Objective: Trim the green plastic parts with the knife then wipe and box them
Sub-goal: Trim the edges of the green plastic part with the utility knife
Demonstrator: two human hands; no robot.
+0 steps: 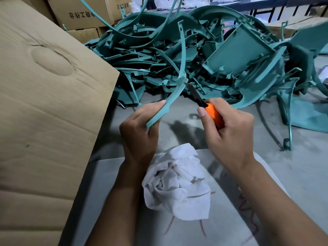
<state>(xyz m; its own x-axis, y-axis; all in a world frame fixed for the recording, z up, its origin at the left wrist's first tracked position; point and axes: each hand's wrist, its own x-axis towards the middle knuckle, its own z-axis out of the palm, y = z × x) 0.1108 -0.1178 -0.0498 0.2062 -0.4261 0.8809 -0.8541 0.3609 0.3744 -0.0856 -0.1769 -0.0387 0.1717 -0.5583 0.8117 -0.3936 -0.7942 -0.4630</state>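
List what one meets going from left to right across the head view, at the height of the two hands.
Cardboard flap → left hand → curved green strip that it holds → orange-handled knife → right hand → green part with a loop foot.

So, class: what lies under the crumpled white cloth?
The white cloth rests on a pale sheet with red scribbles, lying on the grey table. Whatever sits directly beneath the cloth is covered.

Curved green strip (177, 89) held upright, orange-handled knife (204, 102) blade beside it, green parts pile (204, 55) behind, crumpled white rag (177, 181) below.
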